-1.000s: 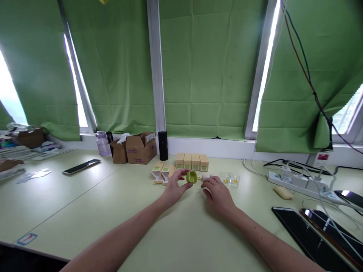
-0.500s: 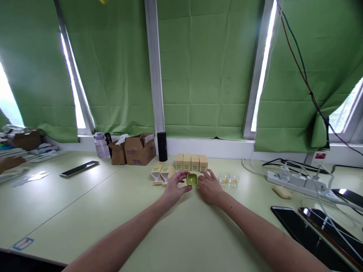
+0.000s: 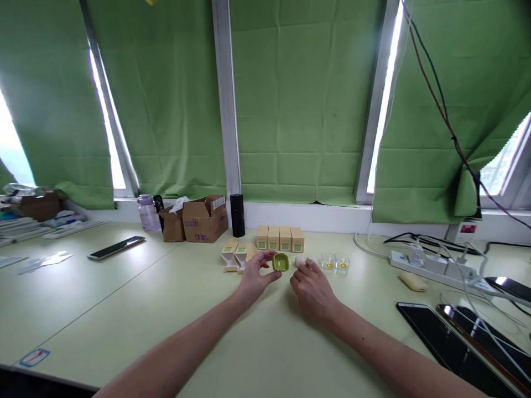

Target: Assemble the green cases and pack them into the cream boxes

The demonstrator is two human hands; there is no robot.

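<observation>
Near the middle of the table, my left hand grips a small square green cup between thumb and fingers, its hollow side facing me. My right hand is just to the right of the cup, apart from it, with its fingers curled together; what they pinch, if anything, is hidden. A small pale pink piece shows just beyond these fingers, and I cannot tell whether they touch it. To the right stand clear little cups with yellow bits inside. Two opened small cardboard boxes lie behind my left hand.
A row of several closed small boxes stands behind my hands. Farther back are a black cylinder and a brown carton. At right lie a power strip with cables and a dark tablet. A phone lies at left.
My right hand has drawn away from the green cup, a little right and toward me, uncovering the pale pink piece. My left hand stays put. Another person's hand at far left has left the view.
</observation>
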